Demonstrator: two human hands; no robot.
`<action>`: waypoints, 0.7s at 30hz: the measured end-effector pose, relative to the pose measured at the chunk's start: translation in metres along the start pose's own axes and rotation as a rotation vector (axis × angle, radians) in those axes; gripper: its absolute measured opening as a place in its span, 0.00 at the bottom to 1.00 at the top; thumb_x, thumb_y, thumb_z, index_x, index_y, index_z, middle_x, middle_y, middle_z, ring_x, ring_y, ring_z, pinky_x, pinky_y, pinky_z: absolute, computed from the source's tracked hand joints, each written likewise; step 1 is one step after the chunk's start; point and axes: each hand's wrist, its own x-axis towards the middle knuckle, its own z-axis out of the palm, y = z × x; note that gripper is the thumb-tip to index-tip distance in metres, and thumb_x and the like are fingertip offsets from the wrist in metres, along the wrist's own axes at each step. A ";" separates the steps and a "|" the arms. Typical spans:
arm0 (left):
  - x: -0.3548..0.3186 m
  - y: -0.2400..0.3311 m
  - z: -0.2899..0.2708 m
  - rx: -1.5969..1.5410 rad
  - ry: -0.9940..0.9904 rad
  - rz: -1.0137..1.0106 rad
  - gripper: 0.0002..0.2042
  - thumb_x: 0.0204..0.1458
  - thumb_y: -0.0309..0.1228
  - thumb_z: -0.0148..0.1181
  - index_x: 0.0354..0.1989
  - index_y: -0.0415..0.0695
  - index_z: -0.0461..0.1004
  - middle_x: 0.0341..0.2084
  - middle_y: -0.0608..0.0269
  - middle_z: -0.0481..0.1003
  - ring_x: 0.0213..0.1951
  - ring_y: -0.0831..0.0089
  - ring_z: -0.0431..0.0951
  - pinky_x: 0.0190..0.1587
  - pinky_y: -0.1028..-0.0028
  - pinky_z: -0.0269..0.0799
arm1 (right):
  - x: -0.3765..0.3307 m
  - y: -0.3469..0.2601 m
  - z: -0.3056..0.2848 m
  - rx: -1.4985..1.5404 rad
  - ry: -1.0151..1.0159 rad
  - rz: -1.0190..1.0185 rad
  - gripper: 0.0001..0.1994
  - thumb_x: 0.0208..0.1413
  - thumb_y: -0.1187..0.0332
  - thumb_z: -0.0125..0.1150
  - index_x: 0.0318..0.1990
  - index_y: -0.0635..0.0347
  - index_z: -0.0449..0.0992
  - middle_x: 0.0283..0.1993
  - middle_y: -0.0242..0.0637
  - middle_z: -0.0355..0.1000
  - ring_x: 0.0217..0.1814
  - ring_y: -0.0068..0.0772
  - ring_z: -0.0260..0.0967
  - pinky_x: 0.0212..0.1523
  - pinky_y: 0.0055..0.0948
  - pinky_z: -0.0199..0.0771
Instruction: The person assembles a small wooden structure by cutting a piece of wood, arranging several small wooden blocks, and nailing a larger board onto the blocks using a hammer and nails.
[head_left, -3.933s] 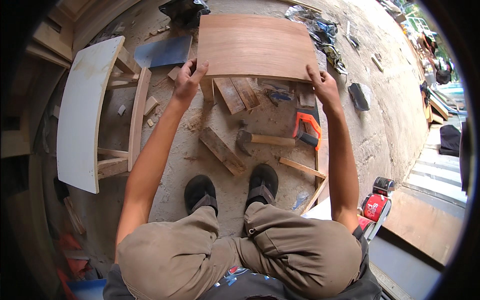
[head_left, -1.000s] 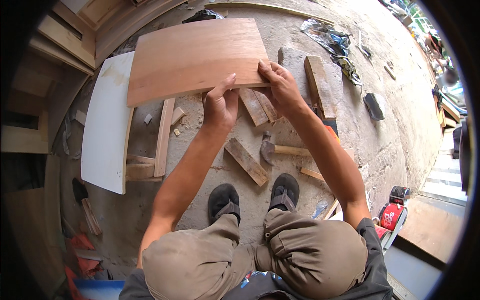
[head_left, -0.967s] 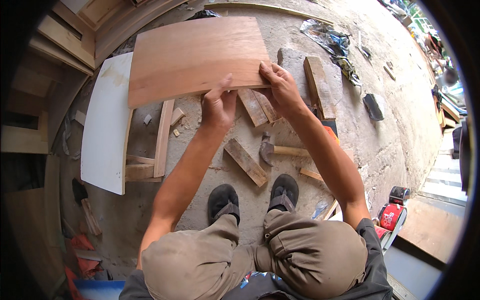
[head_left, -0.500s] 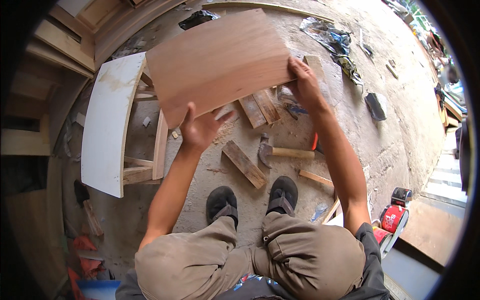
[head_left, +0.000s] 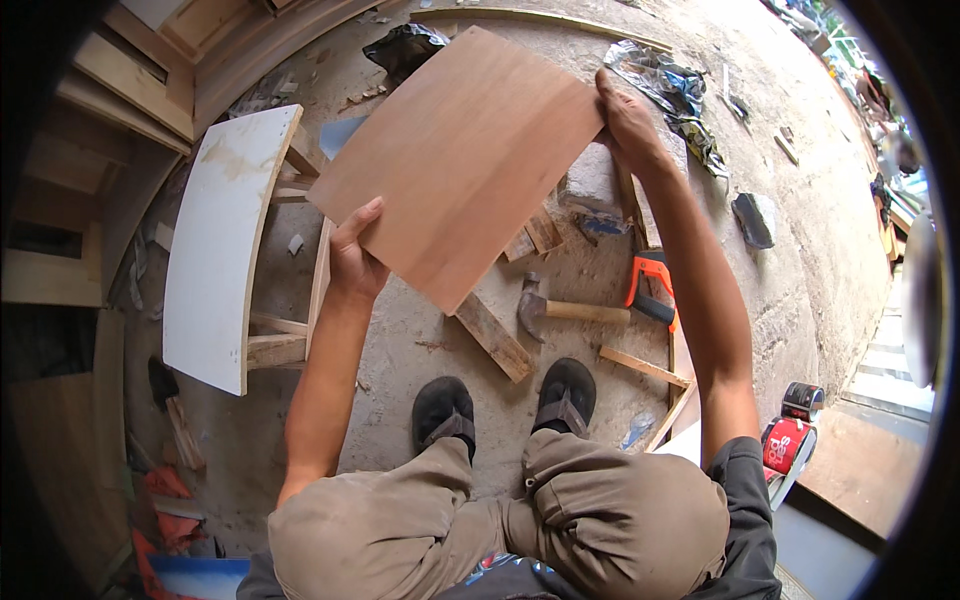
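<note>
A reddish-brown rectangular plywood panel (head_left: 465, 160) is held up above the concrete floor, turned so one corner points down toward me. My left hand (head_left: 353, 258) grips its lower-left edge, thumb on the top face. Gripping the far right corner is my right hand (head_left: 627, 122). The panel hides part of the floor and some wood scraps beneath it.
A white curved board (head_left: 225, 240) on a wooden frame lies to the left. On the floor below the panel are a hammer (head_left: 560, 308), an orange-handled saw (head_left: 650, 290), wood offcuts (head_left: 495, 338) and thin strips. My shoes (head_left: 505, 410) stand near. A red power tool (head_left: 790, 435) sits right.
The panel went from lying flat and level at arm's length to rotated clockwise and lifted closer. My hands shifted along its edges, left to the lower-left edge, right to the far right corner.
</note>
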 end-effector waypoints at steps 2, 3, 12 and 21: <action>0.006 0.012 -0.003 -0.015 0.017 0.016 0.27 0.56 0.33 0.56 0.63 0.35 0.62 0.54 0.51 0.72 0.55 0.61 0.75 0.58 0.61 0.73 | -0.012 0.005 0.006 0.051 -0.021 -0.011 0.23 0.65 0.53 0.58 0.44 0.73 0.74 0.39 0.45 0.76 0.38 0.31 0.80 0.44 0.31 0.86; 0.013 0.025 -0.011 -0.012 -0.007 -0.005 0.26 0.56 0.34 0.55 0.62 0.35 0.64 0.52 0.52 0.74 0.54 0.61 0.76 0.56 0.61 0.74 | -0.020 0.006 0.014 0.106 -0.066 -0.021 0.23 0.65 0.53 0.58 0.44 0.72 0.74 0.40 0.46 0.76 0.38 0.31 0.80 0.44 0.31 0.87; 0.054 0.064 -0.024 -0.017 0.002 -0.044 0.23 0.58 0.36 0.52 0.57 0.32 0.67 0.50 0.47 0.75 0.51 0.59 0.78 0.55 0.62 0.73 | -0.056 -0.014 0.045 0.361 -0.123 -0.062 0.19 0.67 0.64 0.55 0.53 0.76 0.65 0.51 0.54 0.71 0.54 0.45 0.76 0.56 0.38 0.83; 0.030 0.050 -0.028 -0.055 0.009 0.036 0.24 0.59 0.36 0.50 0.59 0.33 0.65 0.52 0.49 0.74 0.54 0.58 0.75 0.58 0.59 0.71 | -0.052 -0.011 0.032 0.006 -0.037 -0.122 0.23 0.66 0.56 0.57 0.55 0.70 0.70 0.49 0.47 0.77 0.49 0.36 0.78 0.51 0.34 0.81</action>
